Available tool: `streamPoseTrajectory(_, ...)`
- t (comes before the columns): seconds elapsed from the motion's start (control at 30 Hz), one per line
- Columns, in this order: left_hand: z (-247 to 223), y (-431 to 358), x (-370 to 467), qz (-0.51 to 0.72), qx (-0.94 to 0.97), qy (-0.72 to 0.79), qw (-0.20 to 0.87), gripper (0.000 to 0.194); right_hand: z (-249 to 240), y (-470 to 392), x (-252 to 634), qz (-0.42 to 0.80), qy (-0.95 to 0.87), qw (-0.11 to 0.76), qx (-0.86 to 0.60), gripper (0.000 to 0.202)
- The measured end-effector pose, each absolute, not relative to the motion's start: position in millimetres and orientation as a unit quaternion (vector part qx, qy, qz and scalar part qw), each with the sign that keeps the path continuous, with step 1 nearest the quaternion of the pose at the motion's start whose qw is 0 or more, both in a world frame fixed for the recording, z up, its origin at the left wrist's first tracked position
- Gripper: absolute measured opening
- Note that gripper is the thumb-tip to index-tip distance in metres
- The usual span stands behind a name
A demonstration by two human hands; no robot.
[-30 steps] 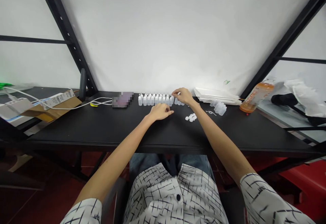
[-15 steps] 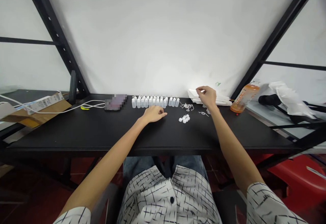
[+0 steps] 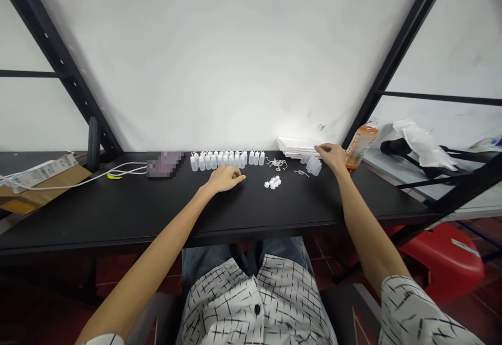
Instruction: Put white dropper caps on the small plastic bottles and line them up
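My left hand rests on the black table, its fingers loosely curled and its thumb apart, with nothing visible in it. Just behind it stands a row of small translucent squeeze bottles with white caps. My right hand hovers beside several loose uncapped bottles, its fingers reaching left with a gap to the thumb. I see nothing held in it. Between the hands lie a small group of white caps and a tangle of thin white cap straps. Another strap lies near the loose bottles.
A stack of white sheets lies against the wall. To the right stands an orange drink bottle. A blurred phone, a white cable and a cardboard box are at the left. A red stool stands below right.
My right hand has moved right and lower, to the loose bottles, which now show more fully. The whole view has shifted a little; my left hand stays by the bottle row.
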State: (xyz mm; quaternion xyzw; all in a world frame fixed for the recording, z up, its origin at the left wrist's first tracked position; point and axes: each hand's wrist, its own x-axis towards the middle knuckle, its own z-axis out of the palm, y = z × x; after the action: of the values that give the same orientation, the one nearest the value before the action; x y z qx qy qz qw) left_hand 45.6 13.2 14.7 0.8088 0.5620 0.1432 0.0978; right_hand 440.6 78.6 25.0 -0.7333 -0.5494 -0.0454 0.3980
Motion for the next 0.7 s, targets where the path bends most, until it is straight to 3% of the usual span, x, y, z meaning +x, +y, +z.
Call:
streamPoseTrajectory(0.4,16,11,47,0.146,0.811,0.556,0.106,0.037,36,106,418,-0.096,-0.632,0.187,-0.746,0.025)
streamPoseTrajectory(0.57,16,11,47,0.144,0.81,0.558,0.108,0.036,36,104,409,-0.114,-0.643,0.178,-0.736,0.022)
streamPoseTrajectory(0.7,15,12,47,0.15,0.811,0.556,0.108,0.036,43,98,402,-0.119,-0.636,0.246,-0.722,0.021)
